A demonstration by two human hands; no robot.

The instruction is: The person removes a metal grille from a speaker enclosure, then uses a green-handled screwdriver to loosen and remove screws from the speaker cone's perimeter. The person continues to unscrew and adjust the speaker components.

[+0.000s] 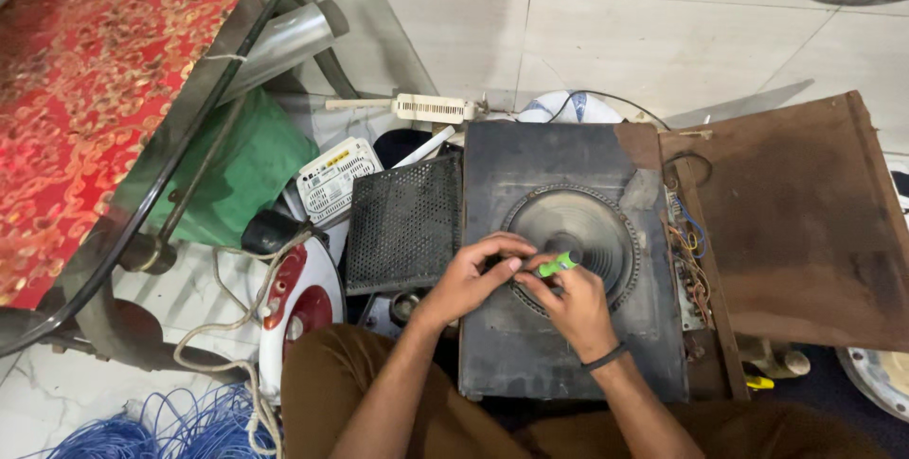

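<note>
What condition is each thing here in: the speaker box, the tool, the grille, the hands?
Speaker cabinet: lying flat, cone facing up, grille off.
Mesh grille: removed, lying to the cabinet's left.
Wooden side panel: swung open, wires exposed.
Wires: bare, tangled along the cabinet's right edge.
Green-handled screwdriver: held over the cone's rim.
Right hand: closed on the screwdriver.
Left hand: fingertips at the tool.
White router: on the floor.

Hidden under both hands [521, 284]: tip of the green-handled tool [557, 264] and lower-left rim of the speaker cone [578, 227]. Cut off at right edge: brown panel [805, 222], white round object [881, 378].
</note>
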